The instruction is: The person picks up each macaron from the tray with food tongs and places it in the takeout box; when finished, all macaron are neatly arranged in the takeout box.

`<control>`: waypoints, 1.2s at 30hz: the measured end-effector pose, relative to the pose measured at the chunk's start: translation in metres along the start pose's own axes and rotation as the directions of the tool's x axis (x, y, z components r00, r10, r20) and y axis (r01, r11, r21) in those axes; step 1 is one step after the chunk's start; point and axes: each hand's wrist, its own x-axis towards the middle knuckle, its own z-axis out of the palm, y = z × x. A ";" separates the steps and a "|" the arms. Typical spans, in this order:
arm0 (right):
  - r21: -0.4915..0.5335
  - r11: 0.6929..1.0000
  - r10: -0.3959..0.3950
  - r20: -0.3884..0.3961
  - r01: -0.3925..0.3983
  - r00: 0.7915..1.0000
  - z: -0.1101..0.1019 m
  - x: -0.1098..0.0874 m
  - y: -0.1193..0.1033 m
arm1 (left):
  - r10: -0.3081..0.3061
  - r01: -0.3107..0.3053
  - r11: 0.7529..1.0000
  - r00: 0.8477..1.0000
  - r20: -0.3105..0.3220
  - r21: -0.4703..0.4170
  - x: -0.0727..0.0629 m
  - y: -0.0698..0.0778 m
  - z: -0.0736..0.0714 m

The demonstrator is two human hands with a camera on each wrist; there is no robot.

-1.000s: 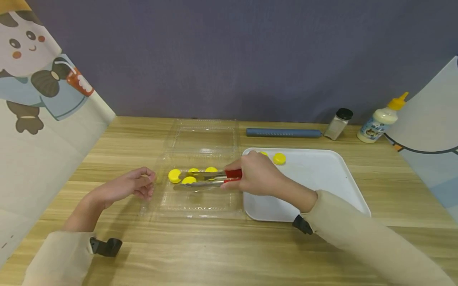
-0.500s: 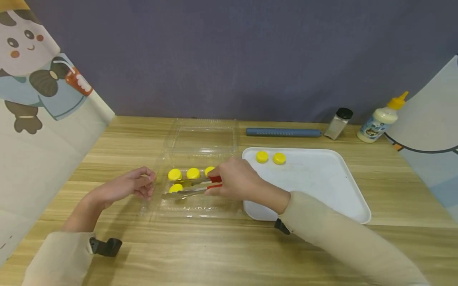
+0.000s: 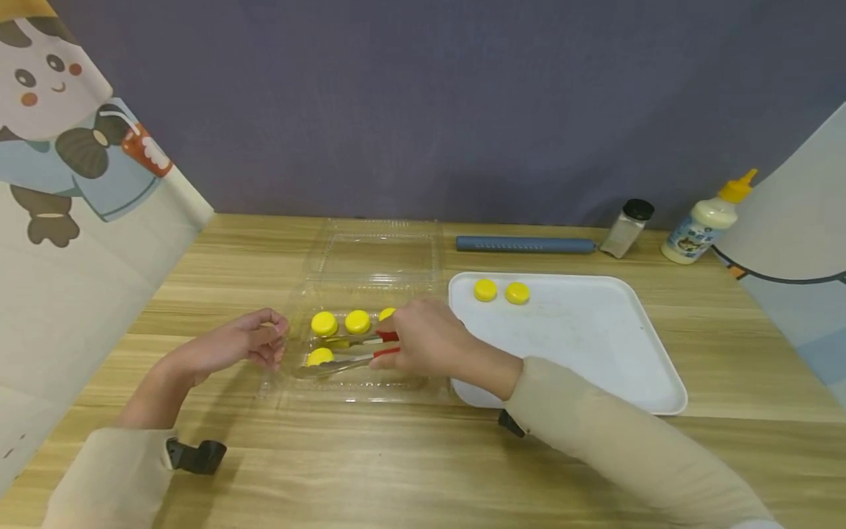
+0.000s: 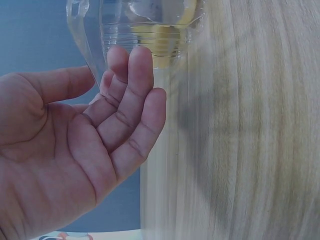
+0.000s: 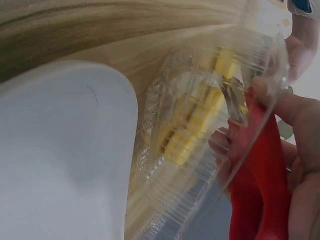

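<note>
Setting a yellow disc (image 3: 320, 357) into the clear box (image 3: 370, 397), apparently: right hand (image 3: 426, 334) grips tongs (image 3: 357, 361) astride it, left hand (image 3: 241, 345) pinches the box; next calls for lifting clear.

Right grip (image 3: 428, 338) holding tongs (image 3: 355, 361), yellow discs (image 3: 358, 322) in clear container (image 3: 370, 387)

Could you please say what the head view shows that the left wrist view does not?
Only the head view shows the right hand, white tray, blue cylinder, black-capped jar and yellow-tipped bottle. Only the left wrist view plainly shows the palm of the left hand. Both show that hand, the clear container and yellow pieces inside it.
</note>
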 end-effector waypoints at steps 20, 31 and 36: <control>0.022 1.000 0.002 -0.029 -0.002 1.000 -0.004 -0.006 0.007 | -0.011 0.011 1.000 1.000 0.003 0.009 -0.001 0.002 0.000; 0.142 0.990 -0.001 -0.072 0.011 0.997 -0.023 -0.022 0.024 | -0.010 0.010 1.000 1.000 -0.002 0.012 -0.002 0.002 0.000; 0.173 0.984 -0.024 -0.112 0.044 0.993 -0.037 -0.039 0.042 | -0.011 0.011 1.000 1.000 -0.005 0.009 -0.001 0.001 0.000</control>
